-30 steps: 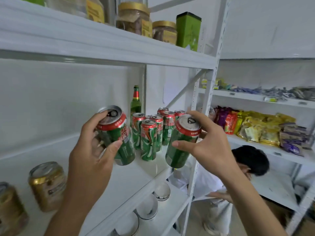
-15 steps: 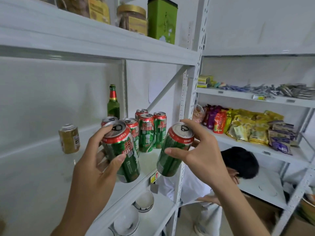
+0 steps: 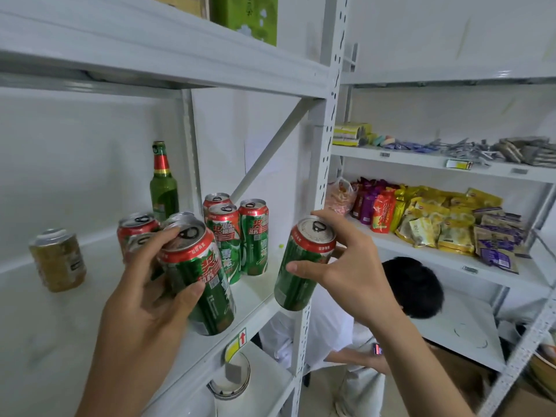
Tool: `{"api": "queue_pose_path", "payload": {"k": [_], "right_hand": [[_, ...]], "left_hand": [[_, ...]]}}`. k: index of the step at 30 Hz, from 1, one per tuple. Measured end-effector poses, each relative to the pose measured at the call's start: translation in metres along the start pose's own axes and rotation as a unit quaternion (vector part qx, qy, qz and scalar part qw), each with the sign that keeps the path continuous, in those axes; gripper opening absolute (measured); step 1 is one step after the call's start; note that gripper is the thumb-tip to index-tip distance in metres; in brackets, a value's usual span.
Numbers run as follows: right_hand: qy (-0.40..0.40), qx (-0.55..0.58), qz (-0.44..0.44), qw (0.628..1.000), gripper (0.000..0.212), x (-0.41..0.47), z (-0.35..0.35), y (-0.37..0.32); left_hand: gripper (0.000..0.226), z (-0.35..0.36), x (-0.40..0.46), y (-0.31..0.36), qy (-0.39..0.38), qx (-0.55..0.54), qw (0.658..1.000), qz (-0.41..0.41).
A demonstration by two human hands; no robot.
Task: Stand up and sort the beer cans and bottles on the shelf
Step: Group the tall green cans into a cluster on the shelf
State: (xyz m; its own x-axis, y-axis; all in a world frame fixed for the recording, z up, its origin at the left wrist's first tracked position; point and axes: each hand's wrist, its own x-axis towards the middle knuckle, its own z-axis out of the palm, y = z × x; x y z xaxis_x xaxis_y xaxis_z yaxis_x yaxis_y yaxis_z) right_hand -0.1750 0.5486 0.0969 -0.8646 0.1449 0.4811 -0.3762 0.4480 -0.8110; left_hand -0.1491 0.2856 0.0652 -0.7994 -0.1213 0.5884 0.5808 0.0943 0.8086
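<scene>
My left hand [image 3: 144, 308] grips a green and red beer can [image 3: 200, 278], tilted, above the white shelf [image 3: 99, 302]. My right hand [image 3: 346, 266] grips a second green beer can [image 3: 301, 266] by its top, held just in front of the shelf's right post. Several more green cans [image 3: 237, 236] stand upright on the shelf behind them. A green beer bottle [image 3: 163, 182] stands at the back by the upright. A gold can [image 3: 57, 260] stands alone at the left.
The white shelf post [image 3: 323, 164] rises between the two units. Snack packets [image 3: 436, 224] fill the right-hand shelves. A person [image 3: 412, 287] crouches below on the right. Bowls [image 3: 230, 377] sit on the lower shelf. A green box [image 3: 245, 13] stands on the top shelf.
Both hands, each still holding its can, have stayed in front of the shelf. The view has swung left and closer, so the gold can and the standing cans sit further right.
</scene>
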Motion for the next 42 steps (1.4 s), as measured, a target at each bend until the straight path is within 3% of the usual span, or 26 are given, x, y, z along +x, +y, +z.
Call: {"api": "queue_pose_path", "payload": {"k": [9,20,25,32,42], "right_hand": [[-0.094,0.036,-0.011,0.995,0.082,0.052,-0.006,0.034],[-0.216,0.04,-0.058,0.974,0.073,0.103,0.032,0.06],[-0.221,0.011,-0.098,0.97,0.076,0.113,0.043,0.064],[-0.23,-0.042,-0.153,0.96,0.08,0.123,0.055,0.066],[-0.231,-0.032,-0.163,0.959,0.087,0.124,0.07,0.071]], "left_hand": [[0.075,0.058,0.008,-0.009,0.036,0.081,0.996,-0.019],[0.068,0.077,0.024,-0.026,0.066,0.207,0.975,-0.042],[0.066,0.09,0.029,-0.036,0.085,0.239,0.965,-0.065],[0.082,0.107,0.029,-0.045,0.156,0.297,0.939,-0.072],[0.08,0.144,0.027,-0.058,0.229,0.439,0.867,-0.055]]}}
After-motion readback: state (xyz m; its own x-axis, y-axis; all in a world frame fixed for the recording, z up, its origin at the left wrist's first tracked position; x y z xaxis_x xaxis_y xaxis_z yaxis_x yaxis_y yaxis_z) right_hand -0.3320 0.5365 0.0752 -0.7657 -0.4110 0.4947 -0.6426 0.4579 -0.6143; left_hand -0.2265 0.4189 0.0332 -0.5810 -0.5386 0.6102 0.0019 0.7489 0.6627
